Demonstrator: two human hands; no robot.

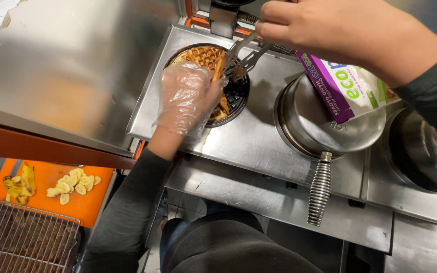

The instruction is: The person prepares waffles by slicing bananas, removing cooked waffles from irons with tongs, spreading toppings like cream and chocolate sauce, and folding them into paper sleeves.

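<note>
The left hand (187, 96), covered with a thin clear glove, pinches the edge of the golden waffle (207, 59) with bent fingers, so that the hot piece can be lifted without touching skin. The waffle lies half raised in the round open waffle iron (236, 96), at about 11 o'clock of the steel bench (259, 146). The bare right hand (299, 23), at 12 o'clock, is closed around metal tongs (244, 55), whose tips press at the waffle, probably to loosen it from the grid. At 3 o'clock a closed iron (324, 121) carries a purple glove box (340, 86). At 8 o'clock, lower, banana slices (74, 182) lie on an orange board (84, 207).
</note>
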